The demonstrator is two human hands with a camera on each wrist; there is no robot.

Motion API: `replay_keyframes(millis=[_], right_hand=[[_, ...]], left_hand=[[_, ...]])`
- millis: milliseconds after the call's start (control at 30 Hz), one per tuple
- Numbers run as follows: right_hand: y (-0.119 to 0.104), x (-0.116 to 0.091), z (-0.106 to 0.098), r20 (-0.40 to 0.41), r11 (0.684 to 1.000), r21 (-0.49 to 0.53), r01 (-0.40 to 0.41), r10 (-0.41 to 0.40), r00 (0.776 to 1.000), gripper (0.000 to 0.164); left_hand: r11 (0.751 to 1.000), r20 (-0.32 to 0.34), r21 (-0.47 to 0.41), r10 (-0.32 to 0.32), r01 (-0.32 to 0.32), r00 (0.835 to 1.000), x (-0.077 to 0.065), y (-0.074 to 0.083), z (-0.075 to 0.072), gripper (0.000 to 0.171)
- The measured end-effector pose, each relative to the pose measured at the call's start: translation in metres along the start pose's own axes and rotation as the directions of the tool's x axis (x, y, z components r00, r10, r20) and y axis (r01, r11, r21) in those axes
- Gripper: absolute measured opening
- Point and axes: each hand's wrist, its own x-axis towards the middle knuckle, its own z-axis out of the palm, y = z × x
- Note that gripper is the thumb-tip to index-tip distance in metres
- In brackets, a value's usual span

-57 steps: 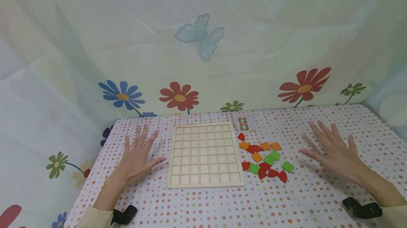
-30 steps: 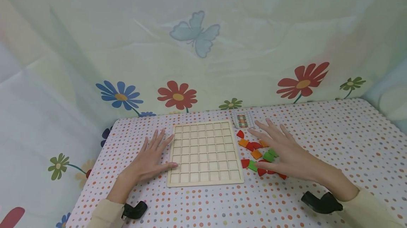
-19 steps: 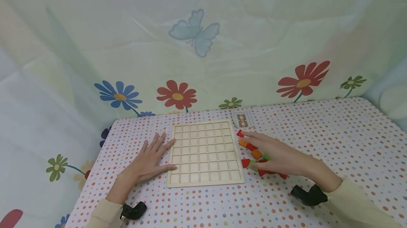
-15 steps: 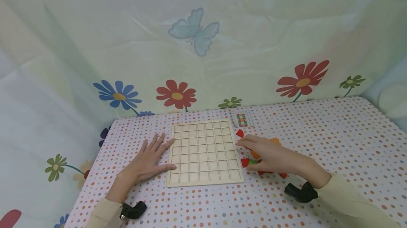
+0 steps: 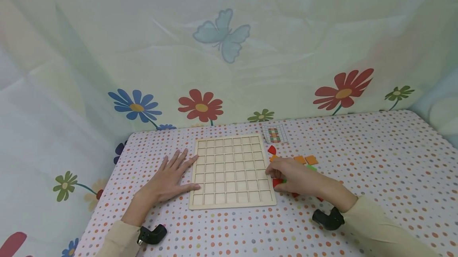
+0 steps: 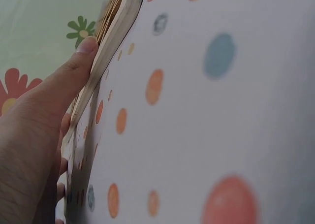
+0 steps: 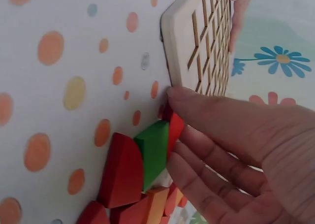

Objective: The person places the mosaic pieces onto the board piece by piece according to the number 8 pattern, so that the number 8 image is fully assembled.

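A light wooden grid board (image 5: 232,206) lies on the dotted cloth between my hands. My left hand (image 5: 168,179) is spread at its left edge, with the thumb (image 6: 81,61) resting on the rim. Just past the right edge, my right hand (image 5: 297,175) curls thumb and fingers about a red quarter-circle piece (image 5: 277,182), which also shows between them in the right wrist view. Beside it in that view are a green square piece (image 7: 153,147) and another red quarter-circle piece (image 7: 120,172). The hand partly hides the pile in the head view.
Orange pieces (image 5: 311,160) lie beyond my right hand, and a lone red piece (image 5: 272,150) sits near the board's upper right. A small pattern card (image 5: 274,133) lies behind. A floral cloth backdrop (image 5: 229,82) rises at the table's far edge.
My right hand has come left from the table's right side, down over the pieces, and its fingers have curled about a red one. My left hand has moved right onto the board's edge.
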Motion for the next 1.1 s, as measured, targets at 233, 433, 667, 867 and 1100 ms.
replay_keyframes(millis=[233, 433, 667, 867, 1100], right_hand=[[0.0055, 0.0024, 0.0029, -0.019, 0.995, 0.103, 0.015, -0.013, 1.000, 0.027], [0.0082, 0.0016, 0.0044, -0.041, 0.990, 0.144, -0.008, 0.014, 0.999, 0.025], [0.0063, -0.0004, 0.0059, -0.097, 0.991, 0.131, 0.012, 0.001, 0.995, 0.025], [0.0028, -0.0018, 0.0067, -0.103, 0.995, 0.098, 0.018, -0.008, 0.995, 0.027], [0.0017, -0.0031, 0.0067, -0.066, 0.995, 0.103, 0.003, 0.004, 0.998, 0.023]], left_hand=[[1.000, 0.013, -0.011, -0.009, 0.009, 1.000, -0.0010, -0.0001, -0.0021, 0.092], [1.000, 0.012, -0.014, -0.011, 0.011, 1.000, 0.0001, 0.0002, -0.0025, 0.093], [1.000, 0.014, -0.027, -0.006, 0.006, 1.000, 0.0005, -0.0004, -0.0019, 0.093], [1.000, 0.015, -0.026, -0.005, 0.005, 1.000, 0.0004, -0.0012, -0.0007, 0.092], [1.000, 0.021, -0.023, -0.005, 0.006, 1.000, 0.0009, -0.0017, -0.0003, 0.092]])
